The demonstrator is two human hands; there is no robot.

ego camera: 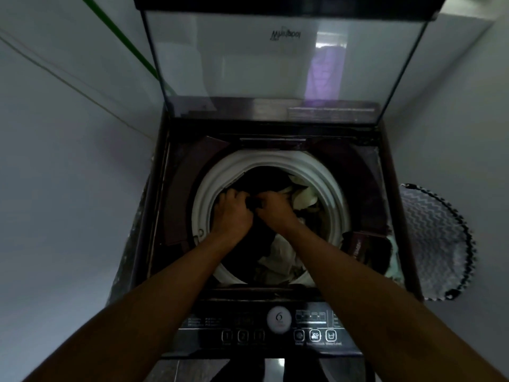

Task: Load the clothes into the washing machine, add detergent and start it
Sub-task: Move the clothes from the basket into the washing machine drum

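Top-loading washing machine [275, 128] stands in a narrow white-walled corner, dark body, glass lid [275, 64] raised upright at the back. White drum rim [217, 183] rings the opening. Inside the drum lie clothes [278, 252]: a dark mass across the centre and rear, pale pieces [304, 197] toward the right and near edge. A pale cloth [392, 260] rests on the machine's top deck at the right front corner, beside a dark box [360, 246], label unreadable. Control panel [261, 330] along the near edge, round dial at its centre. Patterned zigzag basket [435, 238] just right of the machine, lower down; its footing not visible.
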